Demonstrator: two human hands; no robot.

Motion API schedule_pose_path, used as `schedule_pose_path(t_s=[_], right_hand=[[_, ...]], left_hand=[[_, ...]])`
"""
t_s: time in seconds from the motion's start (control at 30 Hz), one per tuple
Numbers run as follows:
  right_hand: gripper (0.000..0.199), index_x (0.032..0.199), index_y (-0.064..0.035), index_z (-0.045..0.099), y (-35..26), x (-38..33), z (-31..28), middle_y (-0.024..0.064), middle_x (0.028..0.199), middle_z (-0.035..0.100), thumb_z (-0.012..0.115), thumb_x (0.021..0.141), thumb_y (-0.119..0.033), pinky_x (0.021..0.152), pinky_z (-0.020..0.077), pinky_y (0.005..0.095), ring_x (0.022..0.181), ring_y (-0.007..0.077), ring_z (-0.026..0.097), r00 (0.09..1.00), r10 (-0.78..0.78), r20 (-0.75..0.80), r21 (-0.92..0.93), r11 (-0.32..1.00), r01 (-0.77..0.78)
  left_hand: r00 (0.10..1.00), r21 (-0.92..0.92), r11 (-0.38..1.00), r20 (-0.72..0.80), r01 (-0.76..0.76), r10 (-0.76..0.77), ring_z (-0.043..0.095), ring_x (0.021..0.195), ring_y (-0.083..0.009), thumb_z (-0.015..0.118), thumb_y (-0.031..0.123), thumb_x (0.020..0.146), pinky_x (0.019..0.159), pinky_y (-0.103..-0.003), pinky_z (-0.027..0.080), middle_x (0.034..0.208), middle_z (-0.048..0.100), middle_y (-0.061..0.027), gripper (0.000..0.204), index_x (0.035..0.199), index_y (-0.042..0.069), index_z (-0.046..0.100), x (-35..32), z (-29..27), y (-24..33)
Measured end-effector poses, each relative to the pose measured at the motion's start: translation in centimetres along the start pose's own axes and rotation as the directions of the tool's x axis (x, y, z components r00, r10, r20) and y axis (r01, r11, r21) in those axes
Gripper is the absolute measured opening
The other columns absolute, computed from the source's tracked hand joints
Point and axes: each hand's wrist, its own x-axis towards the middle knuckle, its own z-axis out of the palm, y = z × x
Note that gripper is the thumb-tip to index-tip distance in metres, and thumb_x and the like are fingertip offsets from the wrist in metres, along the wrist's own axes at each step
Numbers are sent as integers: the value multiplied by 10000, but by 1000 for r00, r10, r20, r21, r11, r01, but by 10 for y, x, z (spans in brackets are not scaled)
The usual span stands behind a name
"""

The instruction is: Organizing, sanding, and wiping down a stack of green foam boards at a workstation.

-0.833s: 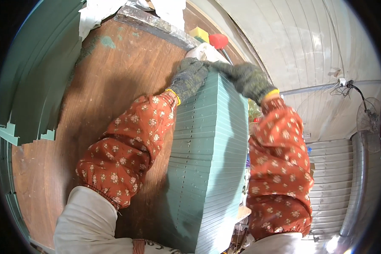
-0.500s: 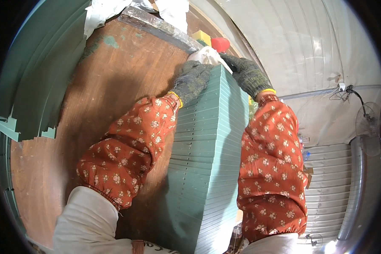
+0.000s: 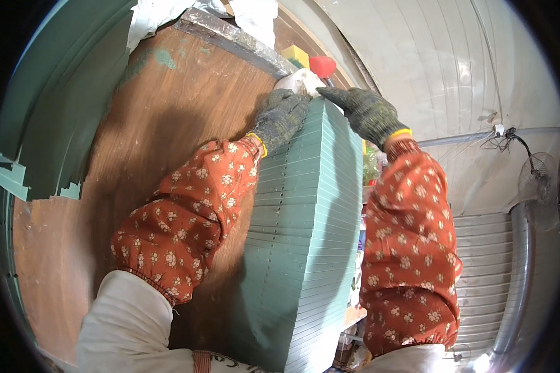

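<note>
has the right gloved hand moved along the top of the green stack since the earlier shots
Yes. The right hand in the dark knit glove has slid left along the far end of the tall stack of green sheets, nearer the red cap.

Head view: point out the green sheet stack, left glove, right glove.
green sheet stack (image 3: 305,248), head view, on the layered edge face, mid-height.
left hand (image 3: 281,118), head view, back of the dark knit glove.
right hand (image 3: 364,113), head view, back of the dark knit glove.
</note>
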Motion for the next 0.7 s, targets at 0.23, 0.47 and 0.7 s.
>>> schedule_pose_path(t_s=[0.23, 0.47, 0.7], right_hand=[[556, 1351, -269, 447, -88, -54, -37, 68, 745, 569, 531, 823, -116, 492, 486, 341, 621, 203, 597, 803, 70, 592, -122, 992, 3], [489, 1339, -332, 456, -19, -48, -22, 81, 770, 584, 511, 891, -143, 637, 525, 386, 704, 256, 612, 971, -237, -41, -186, 956, 225], [494, 1323, -320, 486, -16, 47, -27, 102, 865, 642, 480, 890, -83, 751, 519, 388, 804, 250, 651, 961, 98, 257, -311, 950, -14]], left_hand=[[967, 773, 607, 31, -183, 251, 530, 1010, -255, 532, 167, 844, 919, -392, 410, 1071, 588, -78, 291, 1124, 147, 607, 1, -19, 4], [777, 778, 394, 185, -490, 601, 532, 976, -297, 534, 90, 815, 868, -422, 428, 1052, 598, -97, 363, 1162, 169, 605, -13, 12, 21], [785, 914, 14, 341, -406, 517, 531, 938, -300, 574, 145, 788, 818, -409, 436, 938, 595, -94, 133, 893, 115, 649, -9, -15, 6]])
